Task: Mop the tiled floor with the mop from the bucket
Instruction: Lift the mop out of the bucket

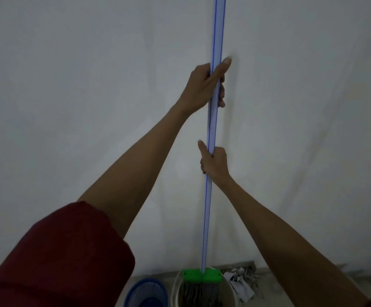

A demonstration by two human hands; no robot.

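gripping the mop upright in its bucket with both hands

a pale, bare wall (pixel 69 85) fills almost the whole view, and only a thin strip of grey floor (pixel 291 291) shows along the bottom edge. a dark red sleeve (pixel 58 258) covers the upper part of the left arm at the lower left. both forearms are bare and reach forward.

the mop (pixel 206 218) stands nearly upright against the wall, its white handle with thin blue lines running off the top of the view. the left hand (pixel 204 85) is higher up, its fingers wrapped round the handle and the thumb laid along it pointing upward. the right hand (pixel 215 162) grips the handle lower down, fingers closed round it, thumb raised beside the shaft.

at the foot of the wall the white bucket (pixel 230 291) holds the mop's end: the green head clamp (pixel 202 275) sits level with the rim and the grey strands (pixel 198 293) hang inside. a blue slotted basket (pixel 147 293) stands just left of the bucket. crumpled scraps (pixel 242 278) lie on the floor just right of it.
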